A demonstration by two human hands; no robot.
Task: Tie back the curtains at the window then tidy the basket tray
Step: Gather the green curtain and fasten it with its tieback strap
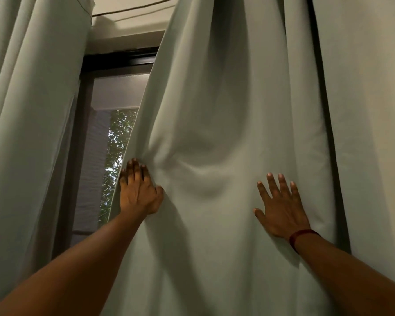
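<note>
Two pale grey-green curtains hang before a window (114,137). The right curtain (214,106) fills the middle of the view; the left curtain (30,110) hangs at the left. My left hand (138,190) lies on the right curtain's left edge, fingers curled over the fold, and the cloth bunches into creases around it. My right hand (281,206) presses flat on the same curtain further right, fingers spread and straight. A dark red band circles my right wrist. No basket tray is in view.
A dark window frame (121,59) and green leaves outside show in the gap between the curtains. A thin cord (132,10) runs across the ceiling above. A further fold of curtain (369,110) hangs at the far right.
</note>
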